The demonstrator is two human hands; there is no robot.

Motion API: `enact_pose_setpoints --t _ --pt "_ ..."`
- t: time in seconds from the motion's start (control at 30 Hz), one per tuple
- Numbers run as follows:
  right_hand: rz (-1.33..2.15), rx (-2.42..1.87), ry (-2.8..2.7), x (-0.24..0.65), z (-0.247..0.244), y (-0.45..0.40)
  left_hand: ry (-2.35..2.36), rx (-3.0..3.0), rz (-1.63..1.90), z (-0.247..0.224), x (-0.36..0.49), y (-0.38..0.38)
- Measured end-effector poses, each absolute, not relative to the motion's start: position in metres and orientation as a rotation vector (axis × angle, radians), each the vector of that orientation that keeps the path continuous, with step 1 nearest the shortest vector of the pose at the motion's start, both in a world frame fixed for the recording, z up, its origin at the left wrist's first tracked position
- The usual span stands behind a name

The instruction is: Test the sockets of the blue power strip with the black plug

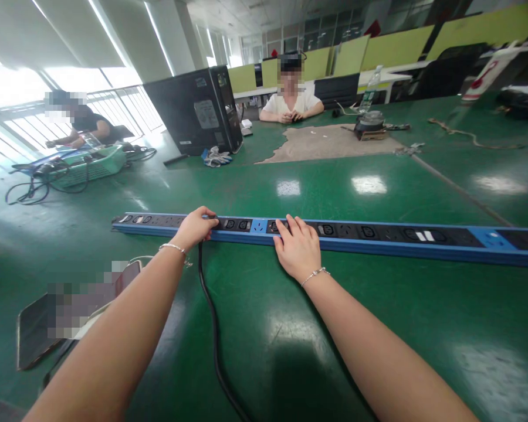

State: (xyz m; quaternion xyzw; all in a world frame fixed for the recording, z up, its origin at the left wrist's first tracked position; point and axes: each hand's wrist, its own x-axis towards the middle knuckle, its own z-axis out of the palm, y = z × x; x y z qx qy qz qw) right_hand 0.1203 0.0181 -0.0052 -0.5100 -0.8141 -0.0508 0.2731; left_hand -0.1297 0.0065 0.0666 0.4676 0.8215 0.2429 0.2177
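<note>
A long blue-and-black power strip [358, 243] with rows of sockets lies across the green table. My left hand [195, 227] is closed at its left part, fingers pinched on the plug of a black power cord; the plug itself is mostly hidden by the hand. From beneath that hand the black power cord [214, 328] runs down toward the table's near side. Resting on the strip's middle is my right hand [298, 246], its fingers stretched out over the sockets, just right of a blue socket block [259, 226].
On the left lie a phone-like slab [37, 331] and a green basket [92, 167] with cables. Farther back stand a black computer case [198, 111], a glove [217, 157] and a water bottle [371, 91]. One person [291, 108] sits opposite, another [85, 126] at far left.
</note>
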Motion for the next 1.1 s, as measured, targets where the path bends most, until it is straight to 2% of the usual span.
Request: enact_pose_setpoints --t 0.23,0.43,0.6,0.8,0.93,1.1 --pt "-0.146 -1.362 -2.177 0.12 -0.007 0.02 2.32 1.3 0.758 0.06 -0.127 0.005" --pt "-0.162 -1.371 -2.192 0.12 -0.007 0.02 2.523 1.561 0.583 0.054 -0.13 0.006" --pt "-0.188 -1.378 -2.192 0.119 -0.007 0.02 2.502 1.6 0.488 0.062 -0.132 0.006" --pt "-0.212 -1.362 -2.212 0.12 -0.008 0.02 2.398 1.653 0.96 0.097 -0.104 0.0" --pt "-0.204 -1.357 -2.212 0.121 -0.008 0.02 2.097 1.74 0.615 0.098 -0.06 0.006" --pt "-0.177 -1.336 -2.207 0.121 -0.008 0.02 2.139 1.823 0.42 0.081 -0.035 0.024"
